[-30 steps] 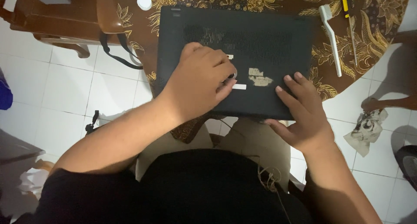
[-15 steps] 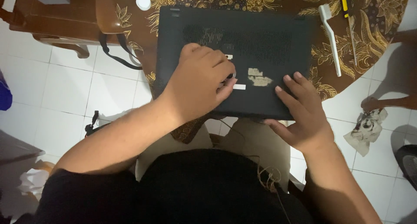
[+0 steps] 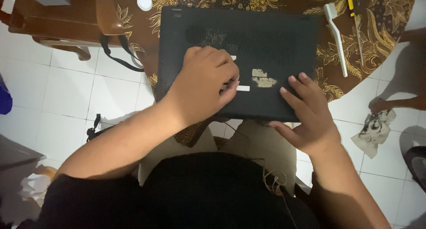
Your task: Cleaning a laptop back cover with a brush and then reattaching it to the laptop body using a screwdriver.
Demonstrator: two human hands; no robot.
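Observation:
A black laptop (image 3: pixel 266 38) lies bottom-up on a table with a brown floral cloth (image 3: pixel 381 29). My left hand (image 3: pixel 202 89) rests on its underside with the fingers curled. The fingertips sit at a small white strip (image 3: pixel 244 88), and I cannot see whether they pinch it. A torn beige label patch (image 3: pixel 262 78) lies just right of that strip. My right hand (image 3: pixel 306 113) lies flat on the laptop's near right edge, fingers spread, thumb off the edge.
A white brush (image 3: pixel 336 31) and a yellow-handled tool (image 3: pixel 353 16) lie on the cloth right of the laptop. A white round cap (image 3: pixel 144 2) sits at the upper left. A wooden chair (image 3: pixel 57 22) with a black strap stands left; a crumpled cloth (image 3: pixel 375 131) lies on the tiled floor.

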